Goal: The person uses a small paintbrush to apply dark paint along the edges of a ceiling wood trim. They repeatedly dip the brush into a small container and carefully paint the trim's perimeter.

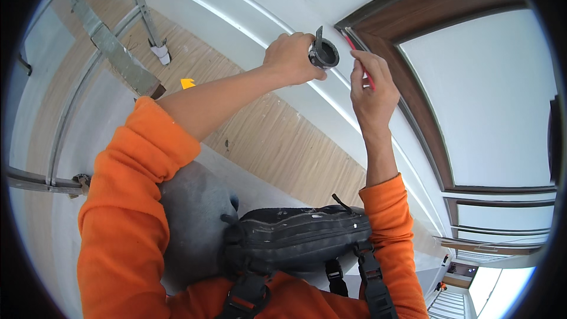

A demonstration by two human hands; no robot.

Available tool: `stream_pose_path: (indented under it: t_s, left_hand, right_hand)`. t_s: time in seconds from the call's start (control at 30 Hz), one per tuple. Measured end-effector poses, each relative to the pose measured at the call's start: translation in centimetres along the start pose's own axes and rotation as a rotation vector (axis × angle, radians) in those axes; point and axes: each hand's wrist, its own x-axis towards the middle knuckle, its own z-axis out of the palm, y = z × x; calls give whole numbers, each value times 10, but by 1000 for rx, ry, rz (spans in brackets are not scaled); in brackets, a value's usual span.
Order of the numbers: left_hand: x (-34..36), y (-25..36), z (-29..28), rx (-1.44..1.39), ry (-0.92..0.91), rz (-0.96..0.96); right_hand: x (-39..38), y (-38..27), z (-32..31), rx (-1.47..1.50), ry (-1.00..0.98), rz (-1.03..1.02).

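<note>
My left hand (288, 59) is wrapped round a small round cup (334, 59) with a dark inside and dark smears on its rim. A flat dark strip (319, 34) stands up at the cup's edge. In my right hand (376, 91), pinched between the fingers, is a thin paintbrush (352, 44) with a red handle. Its tip points at the corner of a dark brown wooden frame (425, 22) set in the white wall; whether it touches the frame I cannot tell. The cup is held just left of the brush, in front of the wall.
A metal ladder or scaffold (136, 0) stands at the left, with a worn plank (112, 50) beside it. A white skirting moulding (233, 22) runs along the wall above the wood-look floor (269, 136). A black bag (301, 233) hangs at my front. More framed panels (502, 212) continue to the right.
</note>
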Motion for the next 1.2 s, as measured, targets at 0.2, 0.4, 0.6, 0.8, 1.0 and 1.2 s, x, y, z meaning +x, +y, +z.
stream_pose_path:
  t_s: [0.2, 0.4, 0.6, 0.8, 1.0, 1.2]
  left_hand:
    - [1, 9, -6, -6, -79, -33]
    - [1, 9, -4, 9, -71, -26]
    - [3, 9, -3, 24, -90, -11]
    - [5, 2, 2, 20, -65, 29]
    - [5, 4, 2, -2, -57, 49]
    - [4, 4, 0, -6, -51, 46]
  right_hand:
    - [1, 2, -1, 15, 17, -38]
    - [1, 5, -3, 44, 62, -9]
    - [1, 11, -10, 93, 164, 36]
    - [-5, 10, -8, 99, 113, 10]
    - [0, 10, -8, 152, 124, 61]
    - [-2, 13, -10, 176, 154, 197]
